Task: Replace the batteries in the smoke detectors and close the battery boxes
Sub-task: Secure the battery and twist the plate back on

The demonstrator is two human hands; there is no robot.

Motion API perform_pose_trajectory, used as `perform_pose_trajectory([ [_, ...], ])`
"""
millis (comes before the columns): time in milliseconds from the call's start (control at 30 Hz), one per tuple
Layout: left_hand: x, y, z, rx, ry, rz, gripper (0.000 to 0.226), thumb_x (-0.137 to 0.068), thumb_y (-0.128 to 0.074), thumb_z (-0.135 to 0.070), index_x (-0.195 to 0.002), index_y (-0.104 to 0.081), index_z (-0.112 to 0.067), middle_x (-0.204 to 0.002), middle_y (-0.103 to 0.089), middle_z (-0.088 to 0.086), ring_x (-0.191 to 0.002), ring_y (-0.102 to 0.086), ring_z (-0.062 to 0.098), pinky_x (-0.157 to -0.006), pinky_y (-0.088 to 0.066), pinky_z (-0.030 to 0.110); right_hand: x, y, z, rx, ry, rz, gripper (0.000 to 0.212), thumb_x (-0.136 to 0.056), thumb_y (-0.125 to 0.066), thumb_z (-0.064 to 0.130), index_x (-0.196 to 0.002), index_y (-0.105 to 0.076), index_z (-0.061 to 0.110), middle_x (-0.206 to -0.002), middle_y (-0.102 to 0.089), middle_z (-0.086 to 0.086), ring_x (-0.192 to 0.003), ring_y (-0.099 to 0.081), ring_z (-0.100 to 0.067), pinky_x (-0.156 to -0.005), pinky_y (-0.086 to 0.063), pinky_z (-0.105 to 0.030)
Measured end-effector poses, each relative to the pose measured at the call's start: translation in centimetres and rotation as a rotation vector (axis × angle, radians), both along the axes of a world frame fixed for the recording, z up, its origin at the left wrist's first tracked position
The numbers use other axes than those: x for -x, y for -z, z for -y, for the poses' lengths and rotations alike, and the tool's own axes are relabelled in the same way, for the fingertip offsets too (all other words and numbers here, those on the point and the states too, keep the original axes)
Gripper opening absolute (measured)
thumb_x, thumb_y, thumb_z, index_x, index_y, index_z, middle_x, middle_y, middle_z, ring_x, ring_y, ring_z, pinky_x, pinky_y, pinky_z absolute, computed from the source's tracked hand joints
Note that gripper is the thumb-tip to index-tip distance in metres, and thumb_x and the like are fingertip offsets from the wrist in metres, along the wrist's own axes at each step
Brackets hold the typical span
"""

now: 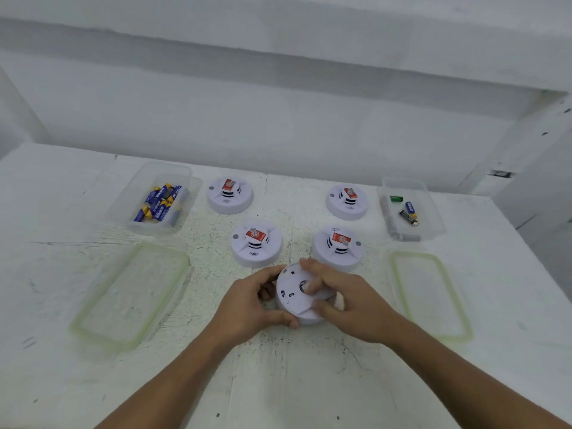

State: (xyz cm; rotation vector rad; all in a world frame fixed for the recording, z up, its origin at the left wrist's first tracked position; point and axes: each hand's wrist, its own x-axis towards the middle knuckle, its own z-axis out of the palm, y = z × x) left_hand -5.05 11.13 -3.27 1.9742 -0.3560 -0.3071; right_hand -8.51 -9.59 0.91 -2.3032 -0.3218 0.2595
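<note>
A white round smoke detector (pixel 294 292) lies back side up near the table's middle, held from both sides. My left hand (pixel 253 301) grips its left rim. My right hand (pixel 346 301) rests over its right part, with fingers on the back plate. Several more smoke detectors stand face up behind it, each with a red label: far left (pixel 229 195), far right (pixel 347 201), near left (pixel 256 243), near right (pixel 338 247). A clear box (pixel 182 209) at the back left holds several blue and yellow batteries (pixel 159 202).
A clear box (pixel 433 224) at the back right holds a few loose batteries (pixel 409 213). Two clear lids with green rims lie flat: one at the left (pixel 93 332), one at the right (pixel 464 329). The white table (pixel 278 382) meets a white wall behind.
</note>
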Motion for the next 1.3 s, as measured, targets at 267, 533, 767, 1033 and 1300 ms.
perform_pose_trajectory([
  [267, 0.2, 0.0, 0.0, 0.11, -0.015, -0.054, 0.061, -0.05, -0.081, -0.062, -0.107, -0.063, -0.049, -0.089, -0.069, -0.007, -0.073, -0.054, 0.005, -0.067, -0.046, 0.016, 1.8, 2.6, 0.5, -0.207, 0.1, 0.124, 0.052, -0.068, -0.064, 0.0, -0.115, -0.062, 0.021, -0.135, -0.052, 0.015, -0.13, -0.042, 0.001, -0.105, -0.038, -0.017],
  [533, 0.9, -0.7, 0.1, 0.245, -0.066, 0.015, 0.037, -0.088, -0.046, -0.055, -0.117, -0.063, -0.039, -0.107, -0.07, -0.003, -0.097, -0.063, 0.028, -0.087, -0.051, 0.049, 1.4, 0.9, -0.9, -0.765, 0.384, -0.009, 0.028, -0.088, -0.065, 0.021, -0.114, -0.064, 0.009, -0.106, -0.071, -0.009, -0.098, -0.068, -0.03, -0.076, -0.058, -0.047],
  [767, 0.9, -0.4, 0.2, 0.272, -0.095, 0.004, 0.031, -0.077, -0.059, -0.045, -0.107, -0.064, -0.045, -0.085, -0.068, -0.003, -0.076, -0.06, 0.013, -0.074, -0.054, 0.034, 0.9, 2.1, -2.1, -0.863, 0.533, -0.11, 0.024, -0.094, -0.052, 0.017, -0.111, -0.069, 0.014, -0.103, -0.072, -0.013, -0.097, -0.068, -0.034, -0.077, -0.056, -0.055],
  [1033, 1.0, -0.5, 0.4, 0.246, -0.133, -0.017, 0.023, -0.076, -0.059, -0.026, -0.098, -0.064, -0.02, -0.081, -0.065, 0.002, -0.065, -0.054, 0.003, -0.064, -0.048, 0.021, 0.9, 2.5, -2.3, -0.866, 0.539, -0.197, 0.024, -0.096, -0.05, 0.019, -0.111, -0.069, 0.016, -0.102, -0.073, -0.012, -0.093, -0.07, -0.033, -0.075, -0.057, -0.052],
  [1300, 1.0, -0.3, 0.4, 0.238, -0.157, -0.021, 0.033, -0.072, -0.059, -0.041, -0.098, -0.063, -0.021, -0.07, -0.059, -0.01, -0.063, -0.05, 0.003, -0.061, -0.045, 0.02, 0.8, 2.4, -2.0, -0.9, 0.519, -0.274, 0.023, -0.097, -0.049, 0.018, -0.11, -0.068, 0.01, -0.1, -0.072, -0.016, -0.09, -0.07, -0.035, -0.072, -0.058, -0.044],
])
